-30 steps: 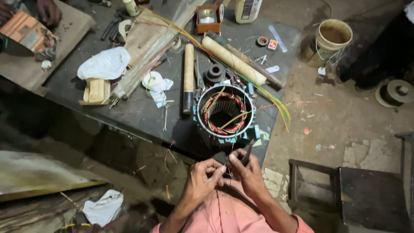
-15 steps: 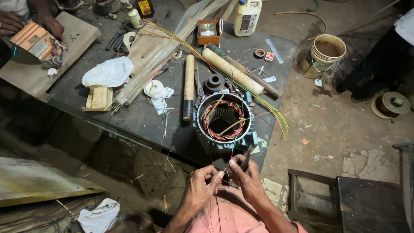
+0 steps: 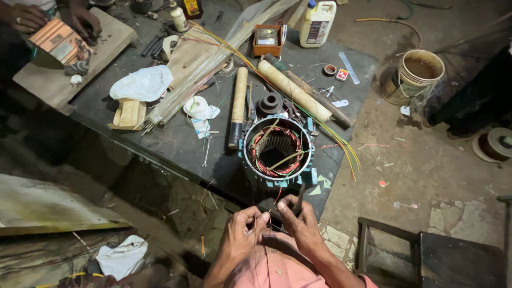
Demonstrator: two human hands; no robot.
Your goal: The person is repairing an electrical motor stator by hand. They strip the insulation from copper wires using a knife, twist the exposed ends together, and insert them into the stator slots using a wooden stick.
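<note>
A round motor stator [image 3: 276, 152] with copper windings stands on end at the near edge of the dark workbench [image 3: 176, 138]. Thin wire leads run from it down to my hands. My left hand [image 3: 242, 232] pinches the thin wires between thumb and fingers. My right hand [image 3: 298, 221] is closed on a dark slim tool [image 3: 300, 197] and touches the same wires. Both hands meet just below the stator, over my pink shirt.
On the bench lie a wooden-handled mallet [image 3: 238, 104], a cream roll [image 3: 294, 89], clear sleeving sticks [image 3: 202, 69], a white bag [image 3: 141, 84], a wooden block [image 3: 128, 113] and a white jug [image 3: 318, 22]. Another person's hands [image 3: 80, 21] work at far left. A bucket [image 3: 418, 72] and stool [image 3: 426, 256] stand on the floor.
The view has shifted slightly, so the bench and stator sit a little lower in frame. My hands stay together on the wires with small finger movements.
</note>
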